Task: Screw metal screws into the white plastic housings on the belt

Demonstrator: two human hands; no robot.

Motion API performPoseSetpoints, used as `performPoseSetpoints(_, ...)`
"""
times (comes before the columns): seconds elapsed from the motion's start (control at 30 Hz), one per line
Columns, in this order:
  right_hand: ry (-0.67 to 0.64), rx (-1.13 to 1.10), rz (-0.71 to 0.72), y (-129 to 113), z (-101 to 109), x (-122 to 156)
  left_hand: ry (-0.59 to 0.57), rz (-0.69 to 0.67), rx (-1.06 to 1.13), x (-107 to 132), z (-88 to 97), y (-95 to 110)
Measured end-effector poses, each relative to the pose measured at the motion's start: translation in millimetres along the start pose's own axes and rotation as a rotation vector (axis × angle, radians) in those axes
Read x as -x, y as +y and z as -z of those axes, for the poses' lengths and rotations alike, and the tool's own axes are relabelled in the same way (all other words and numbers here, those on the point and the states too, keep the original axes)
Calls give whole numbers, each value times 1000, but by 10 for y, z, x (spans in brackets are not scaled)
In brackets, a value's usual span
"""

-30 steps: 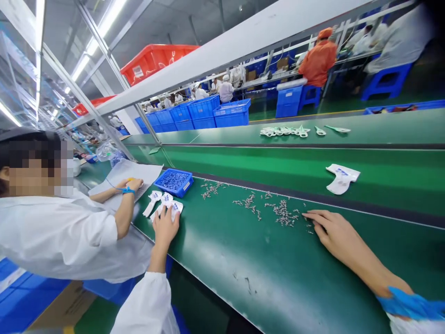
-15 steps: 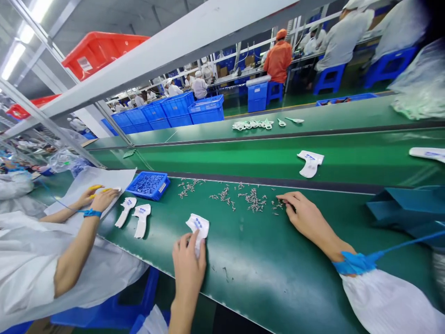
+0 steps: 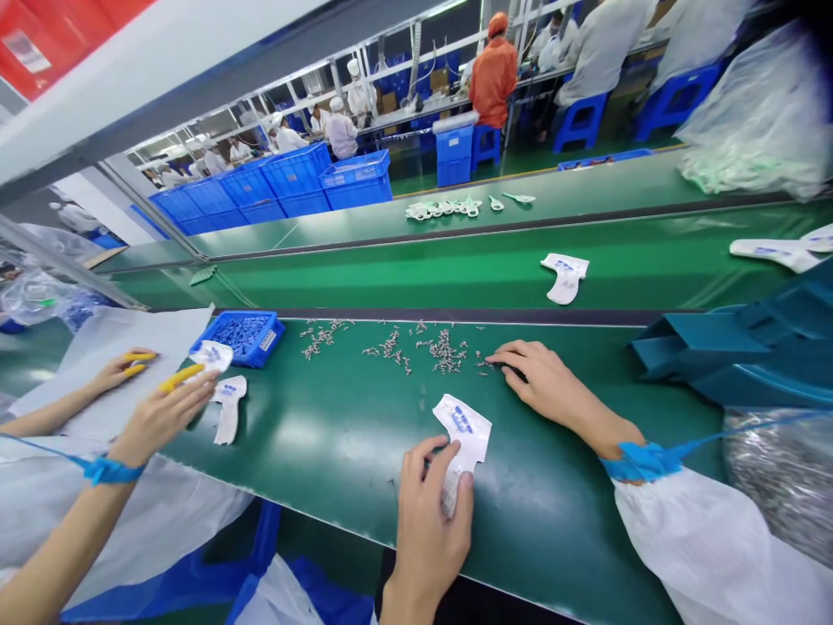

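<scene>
My left hand point(image 3: 429, 529) is low in the middle of the view, its fingers shut on a white T-shaped printed piece point(image 3: 463, 438) with blue marks. That piece lies against the green conveyor belt point(image 3: 338, 451). My right hand point(image 3: 547, 382) rests palm down at the edge of a scatter of small silvery metal parts point(image 3: 442, 351). Its fingertips are beside the parts, and I cannot see whether any lie under them. A blue wrist strap circles that wrist.
A co-worker's hands with yellow finger cots point(image 3: 162, 408) work at the left, by a blue tray of small parts point(image 3: 242, 337) and a white piece point(image 3: 227, 408). A teal plastic rack point(image 3: 735, 347) and a silvery bag point(image 3: 781, 477) stand at the right.
The view has swung right. My left hand has carried the white piece rightward along the belt. My right hand stays by the metal parts. The co-worker has lifted a white piece near the tray.
</scene>
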State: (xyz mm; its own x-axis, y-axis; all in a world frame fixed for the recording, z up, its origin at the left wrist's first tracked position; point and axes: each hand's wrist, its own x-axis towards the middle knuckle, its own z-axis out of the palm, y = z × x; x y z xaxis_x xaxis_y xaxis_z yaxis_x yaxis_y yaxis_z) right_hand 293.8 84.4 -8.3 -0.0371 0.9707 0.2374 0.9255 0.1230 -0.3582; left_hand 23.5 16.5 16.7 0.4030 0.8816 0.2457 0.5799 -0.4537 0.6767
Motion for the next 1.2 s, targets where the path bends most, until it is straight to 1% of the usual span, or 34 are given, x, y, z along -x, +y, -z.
performPoseSetpoints(0.07, -10, 70, -45, -19, 38, 17, -17, 10, 73, -7, 45, -13)
performPoseSetpoints(0.13, 26, 122, -92, -40, 73, 25, -67, -9, 96, -21, 70, -7)
performPoseSetpoints(0.17, 35, 125, -90, -53, 90, 26, -101, -30, 87, -28, 75, 1)
performPoseSetpoints(0.23, 13, 89, -37, -91, 113, 24, -165, -73, 42, -41, 77, 20)
performPoseSetpoints(0.3, -41, 42, 27, -138, 120, 19, -213, -103, -15, -50, 75, 34)
performPoseSetpoints(0.4, -80, 16, 38, -196, 109, 11, -253, -126, -70, -55, 77, 43)
performPoseSetpoints(0.53, -77, 17, 18, -226, 114, 3, -257, -132, -70, -49, 80, 47)
performPoseSetpoints(0.67, -42, 19, -3, -231, 138, 10, -243, -120, -58, -46, 72, 46)
performPoseSetpoints(0.9, -112, 53, 20, -229, 130, 46, -239, -121, -58, -60, 66, 41)
performPoseSetpoints(1.1, -102, -10, 58, -275, 134, 40, -235, -117, -49, -59, 52, 36)
performPoseSetpoints(1.2, -112, -33, 46, -281, 141, 31, -244, -123, -106, -55, 39, 53)
